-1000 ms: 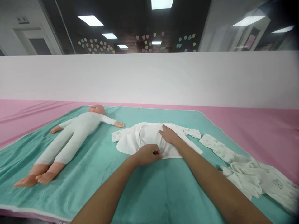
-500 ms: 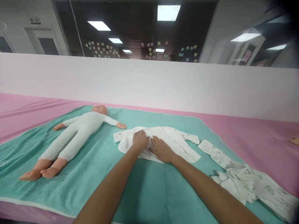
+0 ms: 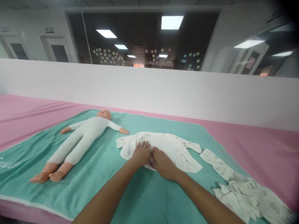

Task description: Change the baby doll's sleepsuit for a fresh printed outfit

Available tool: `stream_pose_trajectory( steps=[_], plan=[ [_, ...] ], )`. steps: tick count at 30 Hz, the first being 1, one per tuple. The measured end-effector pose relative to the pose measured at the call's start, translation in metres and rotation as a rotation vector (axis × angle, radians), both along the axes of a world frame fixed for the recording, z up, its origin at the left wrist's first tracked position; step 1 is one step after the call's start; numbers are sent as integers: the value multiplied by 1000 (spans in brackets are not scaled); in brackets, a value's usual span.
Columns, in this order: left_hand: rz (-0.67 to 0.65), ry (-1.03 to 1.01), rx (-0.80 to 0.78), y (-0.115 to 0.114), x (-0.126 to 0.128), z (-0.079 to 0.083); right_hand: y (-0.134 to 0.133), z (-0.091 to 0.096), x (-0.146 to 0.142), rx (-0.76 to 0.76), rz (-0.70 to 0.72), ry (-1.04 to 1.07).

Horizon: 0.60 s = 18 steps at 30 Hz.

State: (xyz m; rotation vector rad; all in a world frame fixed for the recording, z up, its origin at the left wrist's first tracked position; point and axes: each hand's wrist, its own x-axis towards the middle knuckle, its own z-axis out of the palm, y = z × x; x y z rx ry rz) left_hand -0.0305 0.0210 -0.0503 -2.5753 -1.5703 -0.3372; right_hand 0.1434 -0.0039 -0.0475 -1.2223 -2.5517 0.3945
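Note:
A small white baby shirt (image 3: 177, 152) with printed sleeves lies spread on a green towel (image 3: 149, 199). My left hand (image 3: 141, 153) rests palm down on the shirt's middle, fingers stretched out. Beside it my right hand (image 3: 163, 163) also lies flat on the cloth, its fingers pointing up and left, close to the left hand's. Both hands hold nothing; the part of the shirt beneath them is hidden. Left of the shirt a baby doll (image 3: 90, 130) in a white suit lies on its back, one arm reaching toward the shirt's left sleeve.
Crumpled white printed baby clothes (image 3: 245, 189) lie at the right, one sleeve or leg nearly touching the shirt's right cuff. Pink covering (image 3: 257, 146) shows around the towel. A low white wall (image 3: 144, 90) runs behind, with a dark window (image 3: 137, 34) above it.
My hands have slid slightly toward me on the shirt and come closer together. The view has tilted up a little, so everything sits lower and more of the wall shows.

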Motion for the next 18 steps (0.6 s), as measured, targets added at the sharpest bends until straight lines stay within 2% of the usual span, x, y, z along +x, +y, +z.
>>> stream_pose_trajectory(
  steps=[2,4,6,9,11,13,16,18],
  plan=[
    [-21,-15,-23,-13,-13,4,-10,5,4,-127,48,110],
    [-34,-50,-43,-22,-35,14,-15,10,-1,-226,-15,273],
    [-8,-112,-48,-27,-68,31,-14,17,-18,-248,-86,457],
    [203,-260,30,-28,-138,64,4,35,-69,-278,23,664],
    [429,-333,138,-27,-194,83,32,49,-112,-355,113,762],
    [600,-385,139,-27,-249,96,74,61,-155,-411,113,821],
    [792,-561,-66,-33,-309,102,149,69,-211,-518,46,740],
    [881,-767,-186,-40,-328,102,193,65,-242,-541,57,707]
  ],
)
